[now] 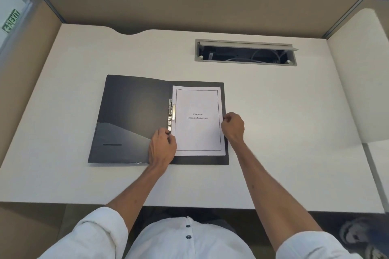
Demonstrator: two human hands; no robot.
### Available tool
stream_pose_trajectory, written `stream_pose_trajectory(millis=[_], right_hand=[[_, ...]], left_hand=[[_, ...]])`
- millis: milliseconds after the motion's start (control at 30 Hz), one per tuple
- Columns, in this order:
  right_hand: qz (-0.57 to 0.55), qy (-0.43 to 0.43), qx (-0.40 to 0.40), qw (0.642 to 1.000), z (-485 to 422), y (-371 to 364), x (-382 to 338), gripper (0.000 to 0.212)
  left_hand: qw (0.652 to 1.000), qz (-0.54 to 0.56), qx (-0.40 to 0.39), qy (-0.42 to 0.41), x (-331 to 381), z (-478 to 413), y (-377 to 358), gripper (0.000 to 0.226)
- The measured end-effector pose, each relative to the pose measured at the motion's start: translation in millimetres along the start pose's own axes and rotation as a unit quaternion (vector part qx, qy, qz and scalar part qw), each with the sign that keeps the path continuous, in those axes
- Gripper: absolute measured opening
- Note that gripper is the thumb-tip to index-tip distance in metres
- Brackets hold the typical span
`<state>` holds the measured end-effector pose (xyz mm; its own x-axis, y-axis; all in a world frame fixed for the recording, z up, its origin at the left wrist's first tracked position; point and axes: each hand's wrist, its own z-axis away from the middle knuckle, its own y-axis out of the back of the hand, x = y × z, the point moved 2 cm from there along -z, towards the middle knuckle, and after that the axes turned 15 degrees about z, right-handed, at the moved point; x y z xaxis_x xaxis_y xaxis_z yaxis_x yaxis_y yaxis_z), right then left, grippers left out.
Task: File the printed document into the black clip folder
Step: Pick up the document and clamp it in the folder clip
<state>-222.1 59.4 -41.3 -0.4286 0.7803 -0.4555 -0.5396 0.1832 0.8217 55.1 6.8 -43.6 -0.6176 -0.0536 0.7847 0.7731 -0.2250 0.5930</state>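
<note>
On desk (pixel 273 132), mid-width: folder (pixel 130 115) open, paper (pixel 199 132) on right half. My left hand (pixel 162 147) pinches clip (pixel 171 115) lever; right hand (pixel 232 126) pinches paper edge. Clamping, I judge, unfinished; closing left.

Black folder (pixel 130 115) — white, black-bordered document (pixel 199 132)

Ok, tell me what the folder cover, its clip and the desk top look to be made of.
Open black folder: probably thin plastic, with a soft sheen and a smooth inner pocket.
Silver spring clip at its spine: metal, bright and mirror-like, likely chromed steel.
Off-white desk top: matte, even surface, likely laminate over board; the core is hidden.
</note>
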Motion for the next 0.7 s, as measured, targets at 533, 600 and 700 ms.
stream_pose_trajectory(millis=[533, 600, 700], right_hand=[[0.003, -0.007, -0.010, 1.000, 7.6, 2.6, -7.5, 0.031], [-0.002, -0.005, 0.003, 1.000, 8.3, 4.8, -6.2, 0.029], [0.007, 0.056, 0.043, 0.997, 14.5, 7.0, -10.6, 0.024]], left_hand=[[1.000, -0.001, 0.001, -0.007, 0.0, 0.5, 3.0, 0.018], [1.000, 0.005, 0.013, -0.005, 0.6, -1.7, 6.7, 0.019], [0.999, 0.014, 0.035, -0.012, -1.6, -8.1, 15.1, 0.015]])
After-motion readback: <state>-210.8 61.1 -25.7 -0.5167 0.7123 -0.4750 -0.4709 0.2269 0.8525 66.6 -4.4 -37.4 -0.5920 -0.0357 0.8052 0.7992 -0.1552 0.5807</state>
